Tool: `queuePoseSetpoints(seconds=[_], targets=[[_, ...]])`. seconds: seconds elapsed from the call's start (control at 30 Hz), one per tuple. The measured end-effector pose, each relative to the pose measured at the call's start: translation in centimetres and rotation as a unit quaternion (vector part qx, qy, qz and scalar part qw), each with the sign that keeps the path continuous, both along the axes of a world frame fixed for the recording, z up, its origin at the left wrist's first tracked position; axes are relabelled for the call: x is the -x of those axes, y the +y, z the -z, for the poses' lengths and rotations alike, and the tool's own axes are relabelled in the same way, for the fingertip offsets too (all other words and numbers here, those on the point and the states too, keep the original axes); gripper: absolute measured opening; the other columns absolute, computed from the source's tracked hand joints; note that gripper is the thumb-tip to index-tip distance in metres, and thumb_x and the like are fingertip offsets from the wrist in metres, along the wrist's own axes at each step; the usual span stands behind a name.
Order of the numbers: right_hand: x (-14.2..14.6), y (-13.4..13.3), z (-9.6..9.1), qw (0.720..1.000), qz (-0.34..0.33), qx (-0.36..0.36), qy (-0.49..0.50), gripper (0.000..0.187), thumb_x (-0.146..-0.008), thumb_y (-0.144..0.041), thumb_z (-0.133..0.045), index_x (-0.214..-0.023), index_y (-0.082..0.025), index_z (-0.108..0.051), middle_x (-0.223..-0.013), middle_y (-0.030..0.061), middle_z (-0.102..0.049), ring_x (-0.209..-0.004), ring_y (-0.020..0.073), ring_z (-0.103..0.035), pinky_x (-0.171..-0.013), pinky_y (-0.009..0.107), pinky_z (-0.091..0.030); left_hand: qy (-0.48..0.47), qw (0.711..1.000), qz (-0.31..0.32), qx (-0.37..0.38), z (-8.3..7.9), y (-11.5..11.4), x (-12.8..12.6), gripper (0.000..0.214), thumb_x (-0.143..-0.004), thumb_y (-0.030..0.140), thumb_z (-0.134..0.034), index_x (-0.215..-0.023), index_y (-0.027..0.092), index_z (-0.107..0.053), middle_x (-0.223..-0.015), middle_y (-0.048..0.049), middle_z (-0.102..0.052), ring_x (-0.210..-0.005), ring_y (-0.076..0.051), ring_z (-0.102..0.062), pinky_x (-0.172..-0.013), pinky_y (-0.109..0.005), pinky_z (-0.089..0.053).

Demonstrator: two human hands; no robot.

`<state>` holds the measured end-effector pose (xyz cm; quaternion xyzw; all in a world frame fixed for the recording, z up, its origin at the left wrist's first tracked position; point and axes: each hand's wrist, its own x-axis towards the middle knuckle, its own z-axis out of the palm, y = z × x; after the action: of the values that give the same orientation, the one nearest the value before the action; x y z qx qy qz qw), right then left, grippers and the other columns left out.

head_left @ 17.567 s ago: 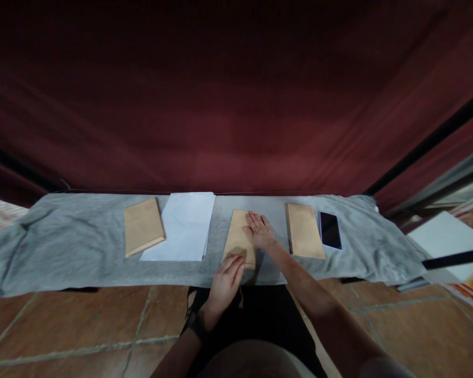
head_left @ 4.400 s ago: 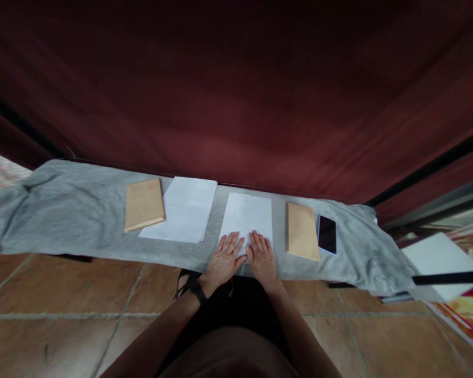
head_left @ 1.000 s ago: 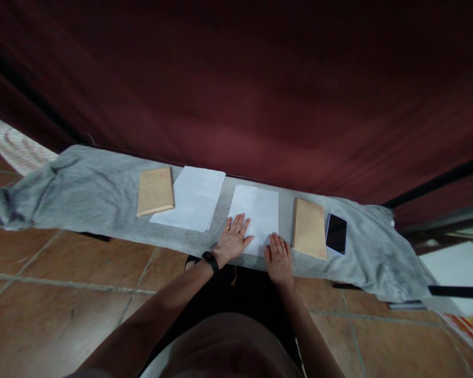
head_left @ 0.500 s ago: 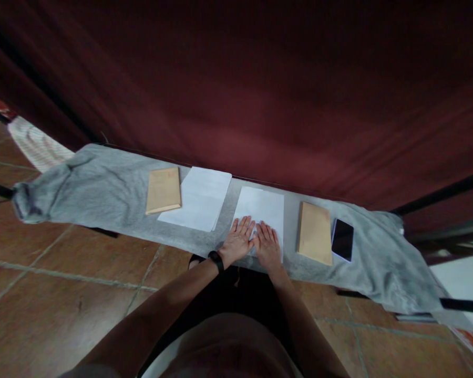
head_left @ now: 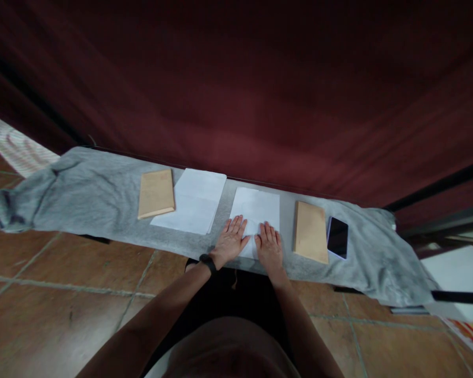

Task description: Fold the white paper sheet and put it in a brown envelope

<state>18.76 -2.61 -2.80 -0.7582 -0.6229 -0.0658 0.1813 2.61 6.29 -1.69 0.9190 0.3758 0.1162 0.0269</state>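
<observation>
The left kraft envelope (head_left: 156,193) overlaps a paper stack (head_left: 199,202) on grey cloth (head_left: 90,197). Next, the left hand (head_left: 229,241), fingers slightly spread, and right hand (head_left: 270,248), fingers closer together, rest on white paper (head_left: 258,205), seemingly keeping it flat; beyond lie the right kraft envelope (head_left: 311,231) and smartphone (head_left: 338,238).

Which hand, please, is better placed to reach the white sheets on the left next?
Probably the left hand: resting on the left of the middle paper, it is nearer the white sheets than the right hand.
</observation>
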Motion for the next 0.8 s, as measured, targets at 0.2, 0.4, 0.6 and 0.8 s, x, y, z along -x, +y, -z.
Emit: queuePoseSetpoints(seconds=[0.2,0.4,0.6,0.8], targets=[[-0.7,-0.6,0.5,1.000,0.013,-0.010,0.001,0.053,-0.107,-0.035,-0.033,-0.152,-0.010,-0.041,-0.156,0.0185,-0.044,-0.143,0.0290,-0.042,-0.117,0.050,-0.030,-0.001,0.999,-0.034,-0.001,-0.2,1.0,1.2,0.066,-0.103,0.046,-0.027,-0.157,0.009,-0.029,-0.161,-0.0162,-0.034,-0.152,-0.027,-0.027,-0.125,-0.048,-0.019],[-0.8,-1.1,0.6,0.999,0.043,-0.022,0.002,0.055,-0.106,-0.036,-0.034,-0.153,-0.007,-0.039,-0.154,0.0207,-0.045,-0.143,0.0296,-0.042,-0.117,0.050,-0.032,-0.036,0.996,-0.082,-0.019,0.3,1.5,1.7,0.066,-0.103,0.046,-0.027,-0.159,0.011,-0.025,-0.158,-0.0164,-0.040,-0.150,-0.028,-0.033,-0.123,-0.050,-0.023],[-0.4,-1.2,0.1,0.998,0.065,-0.010,-0.005,0.057,-0.106,-0.037,-0.033,-0.154,-0.006,-0.038,-0.156,0.0198,-0.043,-0.142,0.0306,-0.043,-0.117,0.050,-0.031,-0.010,0.992,-0.124,0.002,-0.6,1.3,-0.7,0.066,-0.104,0.047,-0.024,-0.156,0.006,-0.031,-0.161,-0.0180,-0.034,-0.153,-0.028,-0.025,-0.125,-0.048,-0.019],[-0.1,-1.1,-0.2,0.998,0.066,-0.018,-0.004,0.057,-0.105,-0.036,-0.034,-0.154,-0.008,-0.038,-0.155,0.0192,-0.045,-0.143,0.0310,-0.043,-0.117,0.050,-0.031,-0.013,0.999,-0.007,0.039,-1.0,2.3,-6.6,0.065,-0.105,0.046,-0.023,-0.155,0.005,-0.033,-0.163,-0.0168,-0.030,-0.154,-0.026,-0.021,-0.125,-0.044,-0.020]])
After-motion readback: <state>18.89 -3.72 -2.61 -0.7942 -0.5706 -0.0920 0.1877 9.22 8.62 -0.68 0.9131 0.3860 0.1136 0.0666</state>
